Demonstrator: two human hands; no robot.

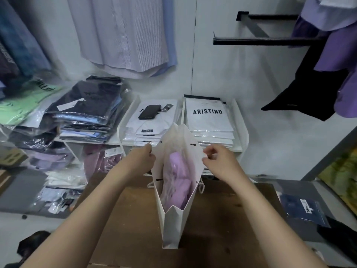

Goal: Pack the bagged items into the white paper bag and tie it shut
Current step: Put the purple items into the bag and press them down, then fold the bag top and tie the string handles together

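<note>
Standing upright near the middle of the brown cardboard top (pixel 222 219), the white paper bag (pixel 172 225) already holds a lilac bagged item (pixel 177 182), so packing looks under way, but its mouth gapes untied. Left hand (pixel 142 158) and right hand (pixel 218 161) each pinch a long rim with curled fingers; whether either holds cord, I cannot tell.

- Cannot see lower part of lilac bagged item (pixel 179 176); masked by walls of white paper bag (pixel 172 225).
- Cannot resolve what right hand (pixel 218 161) pinches at bag's right rim; too small. Same for left hand (pixel 143 159), left rim.
- Cannot read print under phone (pixel 149 112) on white shirt stack (pixel 135 122).
- Cannot identify dark object (pixel 32 241), lower left; blurred, cut by picture edge.
</note>
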